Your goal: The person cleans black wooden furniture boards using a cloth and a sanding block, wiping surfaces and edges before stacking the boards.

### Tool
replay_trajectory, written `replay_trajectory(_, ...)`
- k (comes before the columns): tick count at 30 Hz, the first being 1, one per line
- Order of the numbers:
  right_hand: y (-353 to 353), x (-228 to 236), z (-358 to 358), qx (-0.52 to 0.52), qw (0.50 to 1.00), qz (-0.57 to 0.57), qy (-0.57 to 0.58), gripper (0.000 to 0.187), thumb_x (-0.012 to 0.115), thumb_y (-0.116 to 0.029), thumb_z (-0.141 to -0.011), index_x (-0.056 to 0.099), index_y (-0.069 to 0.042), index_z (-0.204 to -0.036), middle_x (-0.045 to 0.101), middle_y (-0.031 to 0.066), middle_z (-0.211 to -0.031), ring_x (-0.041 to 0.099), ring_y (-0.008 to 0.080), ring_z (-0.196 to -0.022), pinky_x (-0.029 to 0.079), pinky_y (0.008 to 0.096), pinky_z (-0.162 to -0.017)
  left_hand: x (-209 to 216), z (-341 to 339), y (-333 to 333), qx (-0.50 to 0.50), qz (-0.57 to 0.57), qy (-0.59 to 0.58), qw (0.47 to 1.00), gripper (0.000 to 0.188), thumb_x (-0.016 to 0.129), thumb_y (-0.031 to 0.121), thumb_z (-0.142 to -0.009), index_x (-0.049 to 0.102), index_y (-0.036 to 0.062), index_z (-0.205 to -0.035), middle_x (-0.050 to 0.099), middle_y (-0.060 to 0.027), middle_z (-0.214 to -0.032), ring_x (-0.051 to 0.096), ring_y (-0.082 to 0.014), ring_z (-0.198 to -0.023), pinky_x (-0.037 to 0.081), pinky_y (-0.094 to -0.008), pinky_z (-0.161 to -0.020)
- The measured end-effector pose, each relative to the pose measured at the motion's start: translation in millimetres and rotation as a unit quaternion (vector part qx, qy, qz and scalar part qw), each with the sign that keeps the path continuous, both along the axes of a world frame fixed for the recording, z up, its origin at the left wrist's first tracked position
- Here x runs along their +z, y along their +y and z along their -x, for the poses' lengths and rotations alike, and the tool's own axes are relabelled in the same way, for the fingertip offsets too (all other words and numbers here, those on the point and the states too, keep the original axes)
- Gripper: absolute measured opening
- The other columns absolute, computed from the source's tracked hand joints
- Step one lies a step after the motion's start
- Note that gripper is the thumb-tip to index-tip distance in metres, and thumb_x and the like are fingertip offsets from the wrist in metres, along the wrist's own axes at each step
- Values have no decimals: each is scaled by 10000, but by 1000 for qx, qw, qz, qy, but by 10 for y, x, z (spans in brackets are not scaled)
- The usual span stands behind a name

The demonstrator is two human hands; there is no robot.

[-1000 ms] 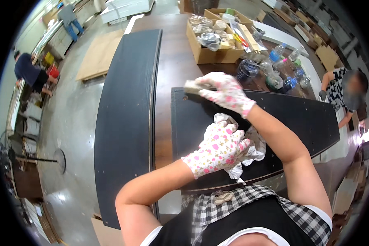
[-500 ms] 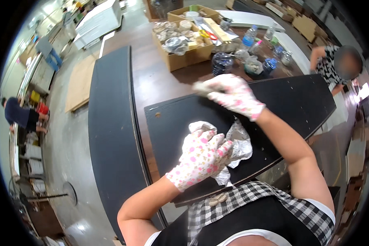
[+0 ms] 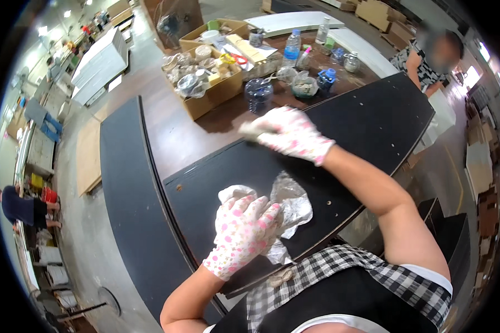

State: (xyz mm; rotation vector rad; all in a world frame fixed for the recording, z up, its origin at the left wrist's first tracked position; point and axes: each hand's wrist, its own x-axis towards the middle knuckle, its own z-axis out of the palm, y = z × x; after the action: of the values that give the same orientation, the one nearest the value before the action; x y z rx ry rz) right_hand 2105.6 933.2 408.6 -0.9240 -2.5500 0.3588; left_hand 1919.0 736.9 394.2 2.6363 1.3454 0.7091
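Note:
Both my hands wear white gloves with pink spots. My left hand [image 3: 243, 232] lies over a crumpled, whitish plastic sheet [image 3: 294, 208], fingers bent onto it and partly bunching it. Beyond its fingertips bulges a white crumpled piece [image 3: 236, 192]; whether it belongs to the same sheet I cannot tell. Beneath lies a long black panel [image 3: 355, 150] with a few small holes and a brown spot near its left corner. My right hand [image 3: 291, 133] is closed above the panel's far edge, its pale, greyish fingertips smeared by motion; what they pinch is hidden.
Beyond the panel, a brown table [image 3: 228, 133] bears cardboard boxes [image 3: 214, 100] of wrapped items, a dark plastic jar [image 3: 259, 95], a water bottle [image 3: 291, 50] and several small jars. Another black panel [image 3: 129, 194] stands left. A co-worker [image 3: 428, 61] is at the far right.
My view has turned, so the panel and table sit further left and boxes show lower. My right hand stays closed near the far edge; my left hand stays on the plastic.

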Motion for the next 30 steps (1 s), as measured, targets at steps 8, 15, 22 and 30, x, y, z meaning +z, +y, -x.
replay_trajectory(8, 374, 215, -1045, -195, 974, -16, -116, 307, 646, -384, -867, 742, -132, -1014, 717, 119, -968, 681, 292, -947, 523, 415, -859, -101, 45, -39, -1, 23, 15, 1000, 541, 762, 245, -707, 636, 132, -1221, 629, -115, -1199, 594, -336, -1095, 446, -507, -913)
replay_trajectory(15, 500, -8, -599, 26, 999, 30, -24, 336, 709, -243, -838, 700, -91, -1138, 691, 126, -1065, 642, 314, -1038, 495, 409, -931, -3, 27, 5, -11, 51, 57, 997, 508, 763, 252, -737, 653, 154, -1224, 631, -108, -1164, 596, -333, -1067, 460, -478, -875)
replay_trajectory(22, 1005, 302, -1688, -51, 977, 206, -35, 335, 714, -192, -834, 695, -40, -1131, 718, 74, -1076, 662, 185, -1029, 502, 330, -942, 49, -121, 2, 30, 61, 22, 997, 399, 754, 226, -747, 699, 167, -1138, 664, -69, -1105, 615, -294, -1031, 457, -462, -865)
replay_trajectory(30, 989, 187, -1433, 133, 986, 101, -4, 322, 722, -238, -860, 680, -73, -1133, 688, 104, -1036, 642, 264, -1025, 493, 376, -916, 334, -895, 336, 41, 37, 58, 997, 463, 755, 190, -665, 698, 163, -1124, 664, -69, -1074, 618, -288, -981, 471, -428, -825)
